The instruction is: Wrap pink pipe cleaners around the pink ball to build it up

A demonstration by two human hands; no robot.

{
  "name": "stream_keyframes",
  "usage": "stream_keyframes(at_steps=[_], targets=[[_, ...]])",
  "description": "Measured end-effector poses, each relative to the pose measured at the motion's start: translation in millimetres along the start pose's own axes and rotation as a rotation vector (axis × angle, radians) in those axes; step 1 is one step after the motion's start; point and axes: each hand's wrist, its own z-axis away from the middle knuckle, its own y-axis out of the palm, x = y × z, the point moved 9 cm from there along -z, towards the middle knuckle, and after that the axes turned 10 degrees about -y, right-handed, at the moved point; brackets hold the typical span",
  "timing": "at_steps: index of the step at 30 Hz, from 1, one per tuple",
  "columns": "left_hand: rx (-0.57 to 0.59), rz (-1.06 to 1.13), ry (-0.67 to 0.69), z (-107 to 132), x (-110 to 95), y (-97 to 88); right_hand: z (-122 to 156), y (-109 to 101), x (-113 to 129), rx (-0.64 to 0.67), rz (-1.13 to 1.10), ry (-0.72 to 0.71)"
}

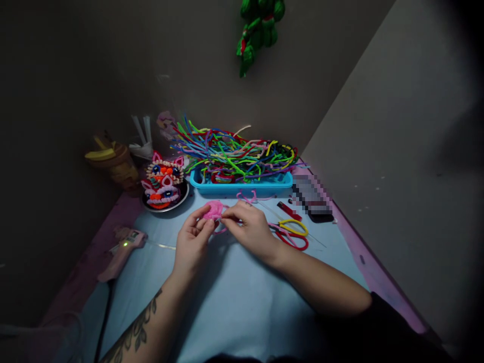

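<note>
My left hand (193, 239) holds a small pink fuzzy piece (214, 209) that looks made of pipe cleaner, between thumb and fingers. At its right edge, the thumb and fingertips of my right hand (251, 227) are pinched together, seemingly on a pink pipe cleaner strand (221, 232) that loops below the piece. The exact grip point is partly hidden by the fingers. Just right of my right hand lie scissors (293, 237) with one yellow and one red handle. Behind the hands, loose curled pink pipe cleaner bits (246, 196) rest on the blue tabletop covering (234, 302).
A blue tray (242, 189) heaped with multicoloured pipe cleaners (234, 148) stands at the back. Fuzzy animal-face figures (162, 194) sit in a metal bowl (172, 205) at left. A pink glue gun (123, 252) trails its cord. At right are a red-and-black lighter-like object (289, 210) and a phone (321, 217).
</note>
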Motion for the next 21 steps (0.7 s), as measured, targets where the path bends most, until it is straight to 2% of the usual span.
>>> stream_keyframes(at_steps=[6, 13, 21], targets=[[0.007, -0.033, 0.013, 0, 0, 1.7, -1, 0, 4, 0.014, 0.023, -0.025], [-0.015, -0.039, 0.023, 3, -1, 4.0, 1, 7, 8, 0.012, -0.106, -0.02], [-0.107, -0.243, 0.185, 9, -13, -1.3, 1, 11, 5, 0.019, -0.173, 0.074]])
